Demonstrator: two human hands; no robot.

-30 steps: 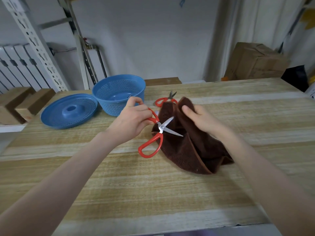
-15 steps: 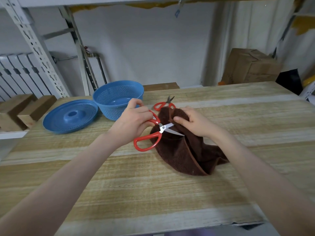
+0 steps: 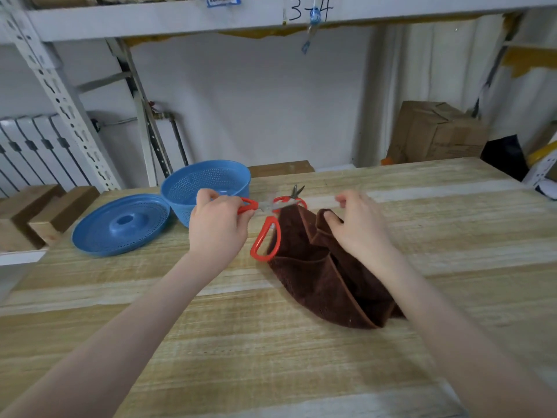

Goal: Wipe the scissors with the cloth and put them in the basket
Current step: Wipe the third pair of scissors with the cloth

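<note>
My left hand grips one loop of a pair of red-handled scissors, held just above the table next to the blue basket. The other loop hangs down, and the blades are blurred. My right hand pinches the upper edge of the brown cloth, which lies crumpled on the wooden table. A second pair of red-handled scissors lies on the table behind the cloth, with its dark blades pointing away.
A blue perforated lid lies left of the basket. Wooden blocks sit at the table's left edge beside a metal rack post. A cardboard box stands behind the far right side.
My left hand has pulled the scissors out of the cloth, up and left toward the basket. My right hand has moved right along the cloth's edge. The view has tilted upward.
</note>
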